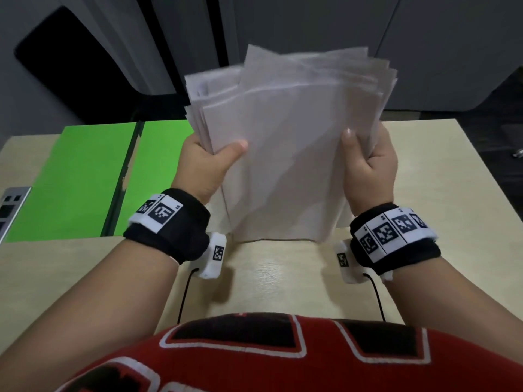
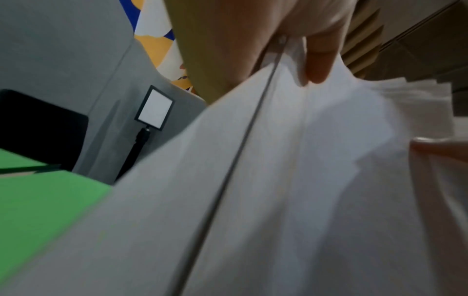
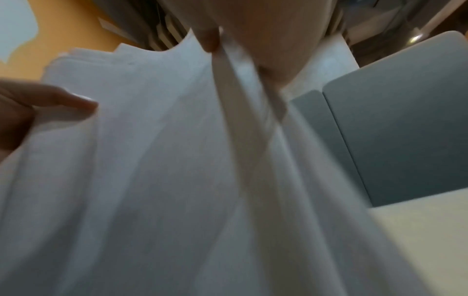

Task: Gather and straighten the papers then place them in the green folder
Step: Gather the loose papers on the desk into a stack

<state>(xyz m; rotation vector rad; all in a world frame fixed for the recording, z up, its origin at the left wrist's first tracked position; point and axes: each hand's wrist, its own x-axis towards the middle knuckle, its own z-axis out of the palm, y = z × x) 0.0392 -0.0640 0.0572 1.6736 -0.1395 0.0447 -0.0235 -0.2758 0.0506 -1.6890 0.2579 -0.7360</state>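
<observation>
A stack of white papers stands upright on its bottom edge on the table, its top edges fanned and uneven. My left hand grips the stack's left side, thumb on the front sheet. My right hand grips the right side the same way. The open green folder lies flat on the table to the left of the stack. In the left wrist view the papers fill the frame under my left hand, with the folder at the lower left. The right wrist view shows the papers pinched by my right hand.
The light wooden table has bare surface to the right of the stack and in front of it. A metal socket panel sits at the table's left edge. Grey partitions and a dark chair stand behind the table.
</observation>
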